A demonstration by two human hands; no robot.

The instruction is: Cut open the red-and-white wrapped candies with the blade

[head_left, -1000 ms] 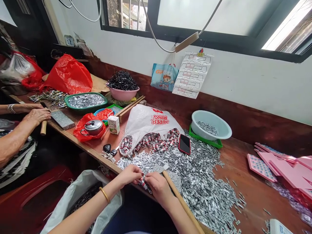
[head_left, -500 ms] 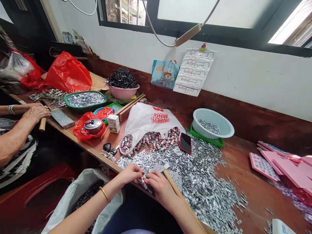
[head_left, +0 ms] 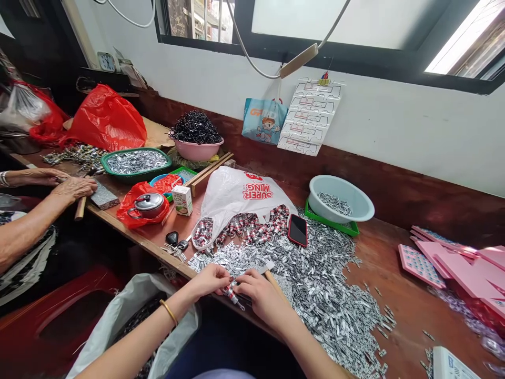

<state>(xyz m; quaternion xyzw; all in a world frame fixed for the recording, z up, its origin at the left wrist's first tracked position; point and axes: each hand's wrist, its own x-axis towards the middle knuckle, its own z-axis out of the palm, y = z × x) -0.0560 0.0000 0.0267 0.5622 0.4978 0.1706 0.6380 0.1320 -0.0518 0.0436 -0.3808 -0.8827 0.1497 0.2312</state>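
At the table's front edge, my left hand (head_left: 214, 279) is closed, thumb and fingertips pinching the upper end of a red-and-silver keychain (head_left: 232, 296). The keychain slants down to the right, a small metal loop at its lower end. My right hand (head_left: 258, 293) meets it from the other side, fingers bent and fingertips at the same end; the exact contact is partly hidden. Under and beyond both hands spreads a heap of small metal clips (head_left: 327, 284). Against my right hand lies a hammer (head_left: 269, 269) with a wooden handle, partly covered by my wrist.
More keychains spill from a white plastic bag (head_left: 240, 192). A phone (head_left: 297, 230) lies on the clips, with a pale blue basin (head_left: 361, 202) behind. Car keys (head_left: 172, 238) rest near the edge. Below stands an open sack (head_left: 130, 295). At left, a co-worker's hands (head_left: 77, 188) work.
My hands stay together on the keychain with only slight finger shifts. The co-worker's nearer hand and the wooden handle by it have moved right, over the stone block. The view has shifted slightly.
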